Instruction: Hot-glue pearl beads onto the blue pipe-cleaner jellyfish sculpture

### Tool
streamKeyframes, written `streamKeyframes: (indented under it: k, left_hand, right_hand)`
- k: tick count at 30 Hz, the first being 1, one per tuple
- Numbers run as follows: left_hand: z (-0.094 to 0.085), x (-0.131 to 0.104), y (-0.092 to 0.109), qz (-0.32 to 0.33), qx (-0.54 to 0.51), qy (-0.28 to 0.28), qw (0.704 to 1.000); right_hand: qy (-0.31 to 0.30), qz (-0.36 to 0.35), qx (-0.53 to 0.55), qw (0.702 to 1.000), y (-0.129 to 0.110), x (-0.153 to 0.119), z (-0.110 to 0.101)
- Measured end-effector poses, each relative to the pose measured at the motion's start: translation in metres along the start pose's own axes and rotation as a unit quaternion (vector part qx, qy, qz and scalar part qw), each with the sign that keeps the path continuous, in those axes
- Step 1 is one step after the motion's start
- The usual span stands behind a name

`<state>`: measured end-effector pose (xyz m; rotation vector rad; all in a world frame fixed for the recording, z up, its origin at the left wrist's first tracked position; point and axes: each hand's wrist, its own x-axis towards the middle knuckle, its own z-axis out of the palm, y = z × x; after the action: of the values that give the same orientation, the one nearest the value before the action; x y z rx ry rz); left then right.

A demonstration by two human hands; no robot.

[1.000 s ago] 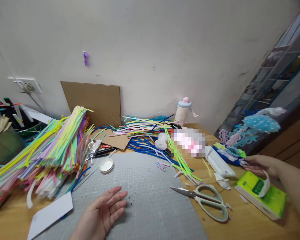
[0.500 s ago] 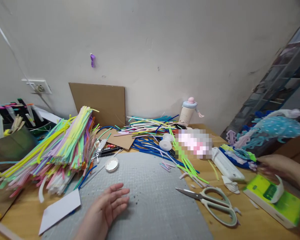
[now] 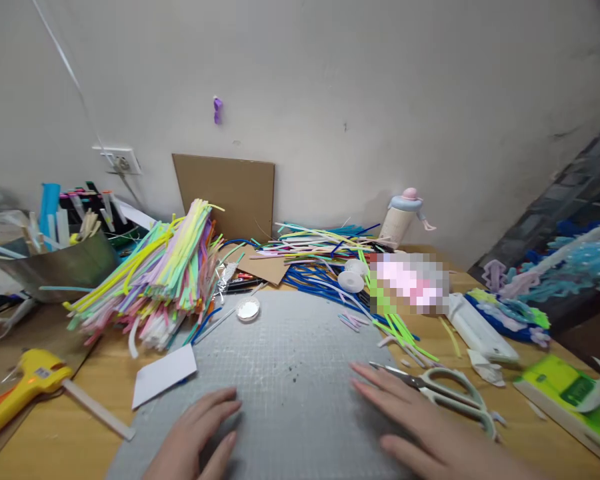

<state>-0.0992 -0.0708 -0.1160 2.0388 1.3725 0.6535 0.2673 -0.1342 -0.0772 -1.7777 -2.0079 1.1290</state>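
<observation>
My left hand (image 3: 200, 433) is over the front left part of the grey cutting mat (image 3: 300, 353), fingers apart and holding nothing. On the other side, my right hand (image 3: 405, 413) is spread over the mat's right edge, also without anything in it. The scissors (image 3: 453, 393) lie just beyond and beside my right hand, which partly covers the blade area. A white card (image 3: 164, 375) rests on the mat's left edge. Farther up the mat stands a small round dish of white bits (image 3: 247, 309). Short lilac pieces (image 3: 353, 321) lie near the mat's upper right.
A bundle of coloured pipe cleaners (image 3: 170, 267) lies at left, near a yellow hot glue gun (image 3: 35, 380). Behind are more loose stems (image 3: 315, 241), a white spool (image 3: 351, 280) and a bottle (image 3: 400, 217). At right are a green tissue pack (image 3: 565, 393) and a blue fuzzy craft piece (image 3: 580, 260).
My right hand has come from the craft pieces at far right to the mat's right side. The view has turned left, bringing the glue gun into sight. My left hand stays over the mat.
</observation>
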Motion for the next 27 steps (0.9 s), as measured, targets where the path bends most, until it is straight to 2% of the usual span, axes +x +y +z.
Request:
streamKeyframes:
  k: [1, 3, 4, 5, 7, 9, 11, 13, 16, 22, 27]
  left_hand:
    - [-0.001, -0.003, -0.004, 0.023, 0.052, 0.017, 0.998]
    - [-0.005, -0.009, -0.012, 0.050, 0.131, 0.047, 0.989]
    - [-0.007, -0.011, -0.016, 0.059, 0.159, 0.061, 0.984]
    - [-0.011, -0.013, -0.021, 0.065, 0.181, 0.074, 0.979]
    - [-0.019, -0.013, -0.031, 0.070, 0.212, 0.103, 0.969]
    - [-0.029, -0.011, -0.043, 0.069, 0.235, 0.123, 0.962]
    - [-0.038, -0.006, -0.054, 0.068, 0.251, 0.124, 0.958]
    - [-0.046, 0.001, -0.064, 0.060, 0.263, 0.120, 0.955]
    - [-0.052, 0.009, -0.076, 0.034, 0.281, 0.119, 0.952]
    - [-0.054, 0.019, -0.090, -0.006, 0.278, 0.102, 0.955]
    - [-0.060, 0.023, -0.090, -0.028, 0.275, 0.068, 0.958]
  right_hand:
    - [-0.017, -0.041, -0.039, 0.998, -0.020, 0.018, 0.014]
    - [-0.036, -0.125, -0.047, 0.990, -0.050, 0.061, 0.035]
    - [-0.010, -0.152, -0.030, 0.988, -0.062, 0.085, 0.042]
    - [0.059, -0.165, -0.012, 0.985, -0.071, 0.111, 0.048]
    - [0.135, -0.160, -0.005, 0.978, -0.085, 0.162, 0.059]
    - [0.184, -0.166, -0.001, 0.969, -0.096, 0.206, 0.069]
    - [0.217, -0.164, 0.004, 0.962, -0.104, 0.237, 0.078]
    - [0.244, -0.159, 0.009, 0.956, -0.108, 0.255, 0.085]
    - [0.270, -0.158, 0.015, 0.950, -0.105, 0.266, 0.086]
    - [0.283, -0.128, 0.014, 0.951, -0.090, 0.284, 0.064]
    - [0.278, -0.112, 0.008, 0.954, -0.094, 0.303, 0.054]
